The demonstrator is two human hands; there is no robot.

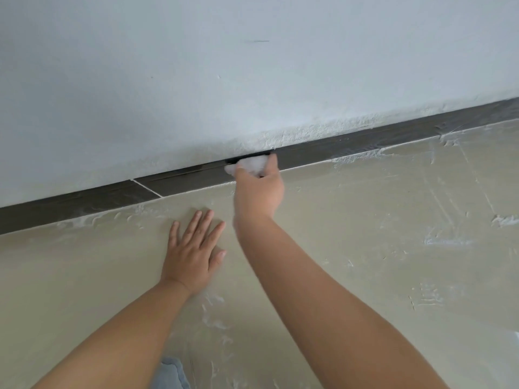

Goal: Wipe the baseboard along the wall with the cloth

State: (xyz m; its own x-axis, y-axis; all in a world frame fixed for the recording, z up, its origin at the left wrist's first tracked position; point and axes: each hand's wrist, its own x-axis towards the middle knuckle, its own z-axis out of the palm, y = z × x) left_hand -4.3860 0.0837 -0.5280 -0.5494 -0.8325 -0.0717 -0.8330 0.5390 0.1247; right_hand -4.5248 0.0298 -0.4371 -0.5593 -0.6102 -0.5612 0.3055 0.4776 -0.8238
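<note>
White crumpled cloth (250,164) in right hand (258,189) against dark glossy baseboard (179,179)

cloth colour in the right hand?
White; the cloth is bunched in the right hand against the dark baseboard. Head view only.

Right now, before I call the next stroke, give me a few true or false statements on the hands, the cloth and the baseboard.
1. The right hand holds the white cloth against the dark baseboard. True.
2. The left hand also grips the cloth. False: it lies flat on the floor, fingers spread, holding nothing.
3. The baseboard is white like the wall. False: it is dark; the wall above is pale.
4. White smears show on the floor near the baseboard. True.
</note>
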